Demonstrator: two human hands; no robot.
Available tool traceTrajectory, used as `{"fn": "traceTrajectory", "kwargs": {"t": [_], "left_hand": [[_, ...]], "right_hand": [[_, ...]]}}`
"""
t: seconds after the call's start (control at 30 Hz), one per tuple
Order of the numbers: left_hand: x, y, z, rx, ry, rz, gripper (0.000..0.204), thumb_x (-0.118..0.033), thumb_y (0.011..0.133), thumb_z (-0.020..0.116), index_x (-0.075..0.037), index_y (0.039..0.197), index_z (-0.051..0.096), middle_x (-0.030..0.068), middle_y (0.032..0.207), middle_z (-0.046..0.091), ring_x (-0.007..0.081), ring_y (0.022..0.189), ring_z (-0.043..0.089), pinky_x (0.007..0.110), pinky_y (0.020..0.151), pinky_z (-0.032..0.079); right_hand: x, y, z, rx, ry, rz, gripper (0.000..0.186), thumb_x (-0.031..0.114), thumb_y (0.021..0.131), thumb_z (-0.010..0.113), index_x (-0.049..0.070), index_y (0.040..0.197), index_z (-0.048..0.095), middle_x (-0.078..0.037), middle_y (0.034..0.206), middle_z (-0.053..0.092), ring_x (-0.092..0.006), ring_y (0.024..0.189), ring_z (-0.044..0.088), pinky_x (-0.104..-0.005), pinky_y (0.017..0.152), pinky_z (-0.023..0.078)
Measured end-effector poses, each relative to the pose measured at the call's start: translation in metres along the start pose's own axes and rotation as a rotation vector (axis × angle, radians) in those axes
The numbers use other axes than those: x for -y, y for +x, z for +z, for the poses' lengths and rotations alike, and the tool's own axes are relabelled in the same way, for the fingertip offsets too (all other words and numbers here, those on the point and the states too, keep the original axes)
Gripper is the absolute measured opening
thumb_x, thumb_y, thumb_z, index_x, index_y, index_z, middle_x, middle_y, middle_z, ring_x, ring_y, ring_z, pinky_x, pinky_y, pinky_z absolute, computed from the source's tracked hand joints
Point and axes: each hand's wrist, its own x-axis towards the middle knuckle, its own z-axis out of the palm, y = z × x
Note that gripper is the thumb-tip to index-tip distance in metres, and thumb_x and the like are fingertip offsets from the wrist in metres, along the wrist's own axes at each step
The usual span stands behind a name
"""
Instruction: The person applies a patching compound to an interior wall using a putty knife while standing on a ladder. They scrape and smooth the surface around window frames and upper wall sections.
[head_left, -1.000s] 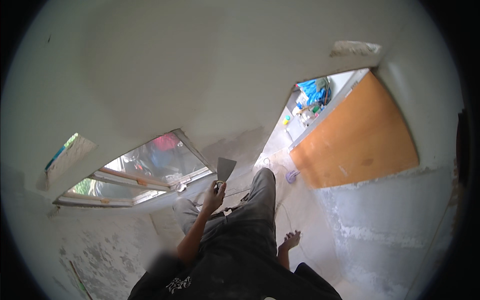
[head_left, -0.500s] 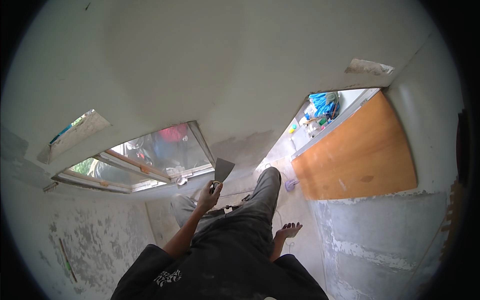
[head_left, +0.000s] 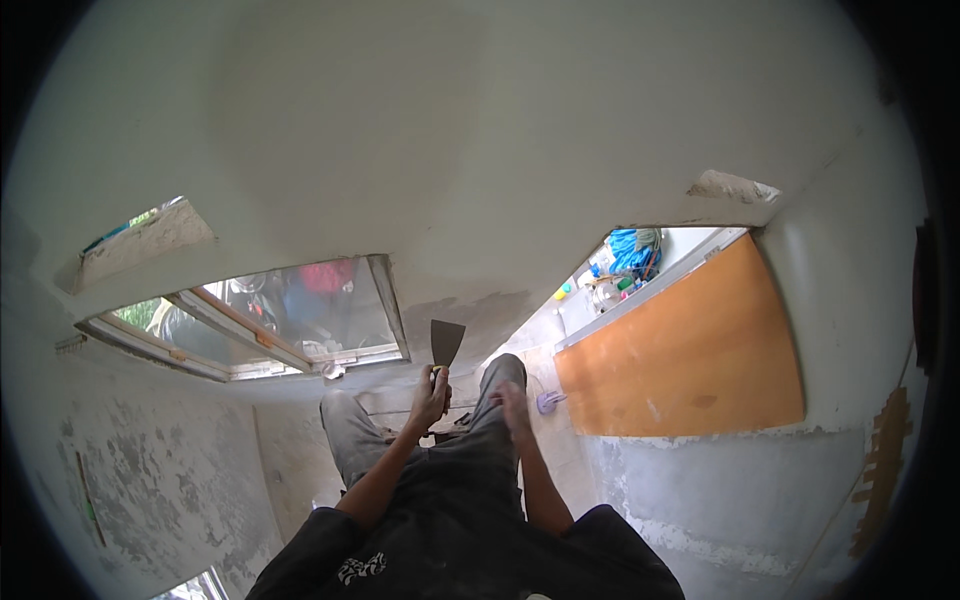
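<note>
My left hand (head_left: 430, 398) is closed round the handle of a scraper (head_left: 446, 345), its wide grey blade pointing up toward the wall in front of me. The blade overlaps a damp-looking grey patch (head_left: 465, 309) of that wall in the picture; whether it touches cannot be told. Over my right thigh is my right hand (head_left: 512, 408), slightly blurred, with its fingers apart and nothing visible in them.
Ahead on the left is a framed window (head_left: 285, 350). An orange-brown door (head_left: 690, 350) stands open on the right, beside a doorway showing a blue bundle (head_left: 635, 252). A small purple object (head_left: 550, 401) lies near the door. Patchy, peeling plaster (head_left: 150, 465) covers the left wall.
My right hand has come up and inward from low on the right to over my thigh. The scraper stays in my left hand. The view has shifted, with the door now lower and further left.
</note>
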Motion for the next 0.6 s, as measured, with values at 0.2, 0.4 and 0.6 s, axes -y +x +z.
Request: {"fn": "traceTrajectory", "kwargs": {"t": [0.2,0.4,0.6], "left_hand": [[0.020,0.014,0.004,-0.272,0.697,0.239,0.030,-0.034,0.088,0.050,-0.007,0.099,0.055,0.0103,0.094,0.055,0.0226,0.093,0.051,0.037,0.078,0.035],[0.027,0.016,0.000,-0.131,0.605,0.186,0.036,-0.037,0.089,0.046,-0.008,0.105,0.061,0.0145,0.107,0.053,0.0288,0.105,0.045,0.040,0.088,0.032],[0.035,-0.001,-0.017,0.010,0.584,0.210,0.041,-0.034,0.093,0.042,0.001,0.110,0.055,0.0181,0.101,0.059,0.0276,0.097,0.054,0.035,0.084,0.042]], "right_hand": [[0.072,-0.012,0.093,0.212,0.386,-0.057,0.042,0.038,0.094,0.036,0.002,0.112,0.049,-0.005,0.087,0.057,-0.0122,0.081,0.055,-0.0270,0.070,0.046],[0.042,0.005,0.089,0.119,0.653,0.193,0.037,0.038,0.093,0.040,0.005,0.109,0.047,-0.007,0.087,0.057,-0.0126,0.068,0.057,-0.0244,0.059,0.047],[0.054,0.050,0.100,-0.407,0.383,0.117,0.026,0.028,0.087,0.054,0.003,0.094,0.053,-0.010,0.078,0.057,-0.0186,0.053,0.058,-0.0305,0.046,0.046]]}}
